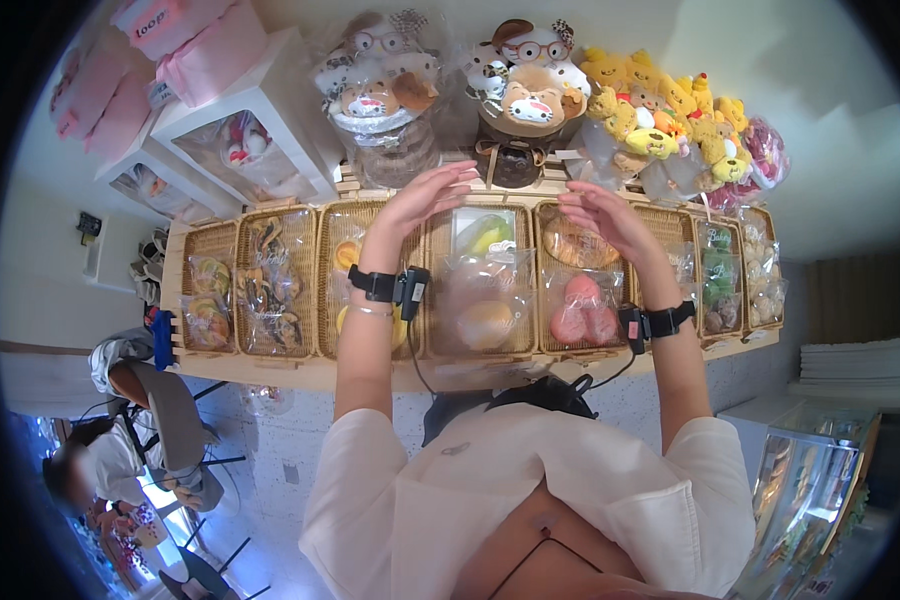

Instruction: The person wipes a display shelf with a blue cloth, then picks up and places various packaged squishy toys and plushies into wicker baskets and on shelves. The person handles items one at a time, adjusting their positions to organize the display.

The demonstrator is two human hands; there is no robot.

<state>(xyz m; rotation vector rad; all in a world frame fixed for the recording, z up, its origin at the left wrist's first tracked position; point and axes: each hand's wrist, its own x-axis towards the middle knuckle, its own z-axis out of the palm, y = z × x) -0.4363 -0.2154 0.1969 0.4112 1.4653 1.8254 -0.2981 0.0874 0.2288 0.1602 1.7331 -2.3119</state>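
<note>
My left hand (428, 198) and my right hand (608, 218) are raised over a row of wicker baskets, fingers stretched towards each other with a wide gap between. Both are open and hold nothing. Beyond and between them stands a plush-toy bouquet (530, 85) with a dark, ribbon-tied base (511, 165). Below the gap, a basket holds a bagged green-and-yellow item (489, 236) and a bagged round bun (485, 322). Near my right hand lie a bagged golden bread (570, 245) and a bagged pink, rounded item (583, 310). Each wrist wears a black strap with a small device.
Another wrapped plush bouquet (378, 85) and a cluster of yellow plush toys (670, 105) line the back. White windowed boxes (245, 130) stand at the back left. Bagged green items (718, 265) fill a right basket. A person (110, 465) sits at lower left; a glass display case (805, 490) stands lower right.
</note>
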